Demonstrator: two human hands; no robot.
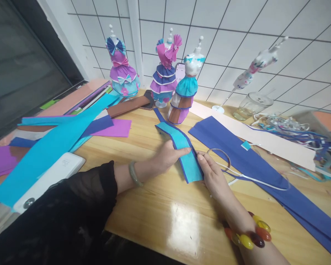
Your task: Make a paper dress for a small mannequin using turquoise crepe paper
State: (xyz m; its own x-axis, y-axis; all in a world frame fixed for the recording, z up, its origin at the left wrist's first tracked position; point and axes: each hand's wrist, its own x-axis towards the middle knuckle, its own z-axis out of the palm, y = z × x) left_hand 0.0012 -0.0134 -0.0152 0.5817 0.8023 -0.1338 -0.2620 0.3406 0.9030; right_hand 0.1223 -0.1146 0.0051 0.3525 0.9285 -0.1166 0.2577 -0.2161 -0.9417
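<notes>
A turquoise crepe paper strip (191,167) with dark blue edging along its long sides is held above the wooden table. My left hand (165,158) is closed on its left side, thumb lying across the top. At the right edge, my right hand (211,171) pinches the blue border between thumb and fingers; any small item inside that pinch is hidden. Just beyond the strip stands a small dress form (187,88) in a turquoise, brown and purple paper skirt. A wide dark blue paper strip (237,154) lies to the right, with thin white and blue cords (246,176) across it.
Two more dressed forms (118,62) (165,79) and a tilted, undressed form (260,64) stand along the tiled wall. A glass (251,106) and tangled ribbons (287,123) sit back right. Coloured paper strips (71,136), a white device (57,176) and a phone (148,105) lie leftward.
</notes>
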